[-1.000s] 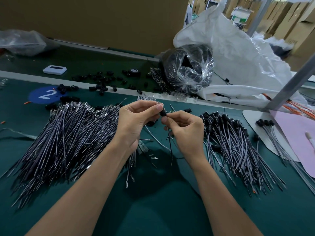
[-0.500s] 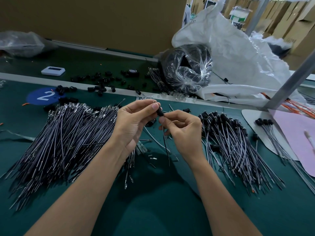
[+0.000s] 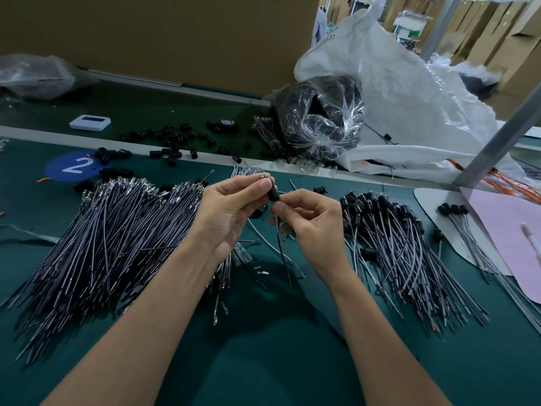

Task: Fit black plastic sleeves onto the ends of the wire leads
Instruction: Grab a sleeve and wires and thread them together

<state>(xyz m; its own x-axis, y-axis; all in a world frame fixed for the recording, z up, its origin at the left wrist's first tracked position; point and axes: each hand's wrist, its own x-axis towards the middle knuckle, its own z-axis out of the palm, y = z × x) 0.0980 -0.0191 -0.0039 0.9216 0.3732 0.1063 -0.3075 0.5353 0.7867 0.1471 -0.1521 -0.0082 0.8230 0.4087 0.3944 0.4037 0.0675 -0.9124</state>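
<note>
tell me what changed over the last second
Almost nothing. The left hand keeps pinching the small black plastic sleeve, and the right hand keeps pinching the thin dark wire lead just below it; only their grip shifted slightly. Nothing was picked up or let go. The heap of bare grey-black leads and the heap of sleeved leads lie as before.

The tabletop point(image 3: 263, 361) is matt green and looks cloth-like. The piled wire leads point(image 3: 117, 244) have smooth, faintly shiny plastic insulation and bright metal tips. The black sleeve point(image 3: 273, 195) is satin plastic. A clear bag point(image 3: 322, 118) is glossy and crinkled. The cardboard point(image 3: 175, 33) behind is dull brown.
</note>
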